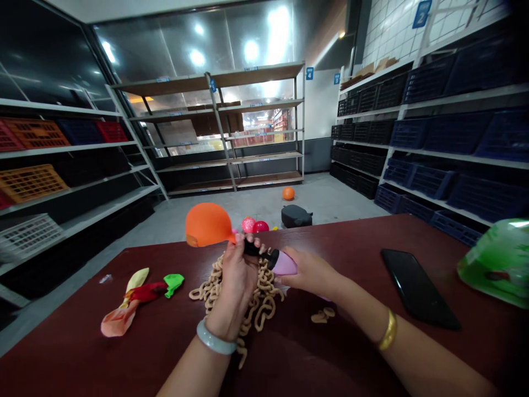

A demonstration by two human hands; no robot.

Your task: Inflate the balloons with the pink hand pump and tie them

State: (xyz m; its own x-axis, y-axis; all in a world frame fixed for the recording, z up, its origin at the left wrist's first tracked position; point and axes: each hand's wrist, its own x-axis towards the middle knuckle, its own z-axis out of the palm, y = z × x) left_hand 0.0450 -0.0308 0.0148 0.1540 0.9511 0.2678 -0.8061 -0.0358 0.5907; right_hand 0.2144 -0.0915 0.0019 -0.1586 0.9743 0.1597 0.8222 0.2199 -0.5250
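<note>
An orange balloon (pixel 209 223), partly inflated, points left from my left hand (pixel 241 270). That hand is closed around the balloon's neck and the black nozzle end of a hand-held balloon pump (pixel 285 263). My right hand (pixel 308 267) grips the pump's pink-purple body; part of it is hidden by my fingers. Below both hands lies a heap of beige curly strands (pixel 264 309), with a few short pieces (pixel 322 315) apart from it on the right. Uninflated balloons lie left of the heap: yellow, red (pixel 146 292), peach (pixel 118 321) and green (pixel 173 284).
The dark red table (pixel 330 358) carries a black phone (pixel 417 286) and a green bag (pixel 498 262) at right. Beyond its far edge are pink and red balloons (pixel 260 226), a dark grey object (pixel 296 216) and an orange balloon (pixel 288 193) on the floor. Shelves with crates surround the room.
</note>
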